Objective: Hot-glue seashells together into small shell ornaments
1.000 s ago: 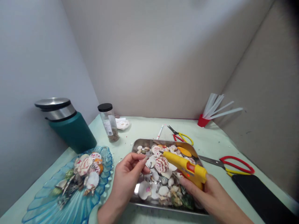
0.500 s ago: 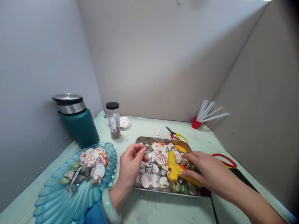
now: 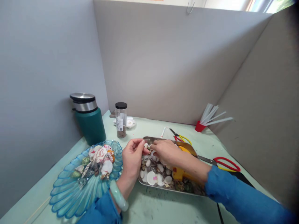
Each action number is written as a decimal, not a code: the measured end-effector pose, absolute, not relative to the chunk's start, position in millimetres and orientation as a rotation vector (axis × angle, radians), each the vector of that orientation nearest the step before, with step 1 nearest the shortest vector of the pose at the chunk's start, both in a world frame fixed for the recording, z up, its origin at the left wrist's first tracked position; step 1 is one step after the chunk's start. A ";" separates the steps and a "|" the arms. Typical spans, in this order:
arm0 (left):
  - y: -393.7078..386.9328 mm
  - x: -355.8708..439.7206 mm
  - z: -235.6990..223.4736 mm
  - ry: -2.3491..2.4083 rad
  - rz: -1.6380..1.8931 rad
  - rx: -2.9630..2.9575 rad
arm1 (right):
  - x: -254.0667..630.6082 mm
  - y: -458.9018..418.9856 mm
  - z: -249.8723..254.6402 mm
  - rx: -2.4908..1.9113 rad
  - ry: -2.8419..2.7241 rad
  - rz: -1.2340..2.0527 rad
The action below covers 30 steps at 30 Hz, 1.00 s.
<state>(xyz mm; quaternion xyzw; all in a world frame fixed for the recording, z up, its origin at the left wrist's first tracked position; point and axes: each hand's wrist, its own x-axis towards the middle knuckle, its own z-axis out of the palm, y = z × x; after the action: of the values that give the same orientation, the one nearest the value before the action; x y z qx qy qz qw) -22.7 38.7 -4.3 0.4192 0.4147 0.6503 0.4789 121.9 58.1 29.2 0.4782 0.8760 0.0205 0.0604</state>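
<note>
My left hand (image 3: 132, 157) is closed in a pinch above the left end of a metal tray (image 3: 171, 188); what is between its fingertips is too small to make out. Close beside those fingertips is my right hand (image 3: 167, 151), its fingers bent together and pointing down and left; whatever they pinch is hidden. A tiny white piece (image 3: 146, 145) shows between the two hands. Loose seashells (image 3: 151, 178) fill the tray. Lying on them, partly covered by my right forearm, is a yellow glue gun (image 3: 177, 174).
Left of the tray, a blue shell-shaped dish (image 3: 70, 199) holds more shells. Behind stand a teal bottle (image 3: 91, 126) and a black-lidded jar (image 3: 121, 121). Small scissors (image 3: 179, 136), larger red-handled scissors (image 3: 225, 163) and a red cup (image 3: 200, 126) of glue sticks lie right and back.
My right hand has left the glue gun, which lies in the tray, and has moved left to my left fingertips. The left hand keeps its pinch. The view has tilted up and shifted.
</note>
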 end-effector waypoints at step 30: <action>14.5 -0.1 3.0 0.924 1.318 1.061 | 150.5 -11.1 37.4 2.299 2.802 -1.993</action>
<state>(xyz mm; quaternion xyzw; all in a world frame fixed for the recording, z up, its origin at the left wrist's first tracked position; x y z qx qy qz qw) -0.1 14.5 3.0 0.4522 0.3936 0.5615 0.5704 150.5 -11.1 37.4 0.4886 0.5954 -0.4234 -0.4770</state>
